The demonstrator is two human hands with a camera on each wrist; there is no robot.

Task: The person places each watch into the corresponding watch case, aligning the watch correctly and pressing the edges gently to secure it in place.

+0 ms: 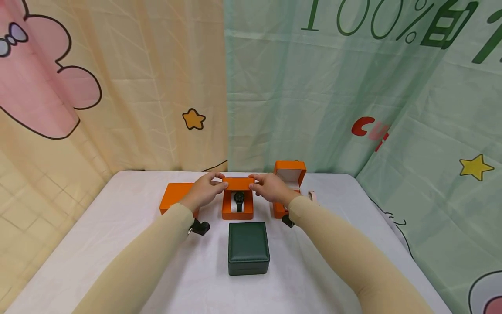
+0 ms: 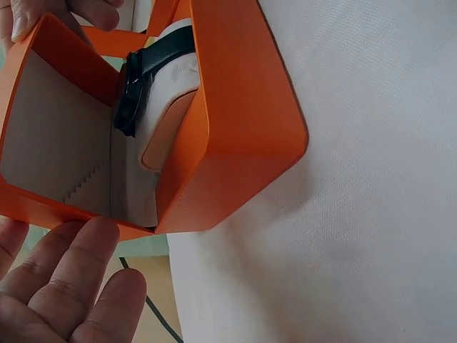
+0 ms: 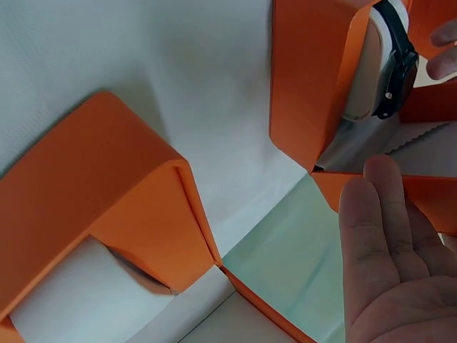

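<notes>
In the middle of the table, an orange watch box [image 1: 238, 216] stands with its hinged lid [image 1: 238, 183] partly raised. Inside it a black wristwatch [image 1: 239, 201] is strapped round a white cushion [image 2: 175, 71]. My left hand [image 1: 205, 188] holds the lid's left side near the front corner, thumb and fingertips at its edge. On the opposite side my right hand [image 1: 271, 187] grips the lid in the same way. In the right wrist view, the right fingers [image 3: 385, 214] lie along the lid's side.
A closed orange box [image 1: 174, 194] lies to the left, partly behind the left wrist. On the right, another orange box [image 1: 290, 168] has its lid up, with a pale pink strap-like item [image 1: 312, 196] beside it. Nearer me sits a closed dark green box [image 1: 249, 248].
</notes>
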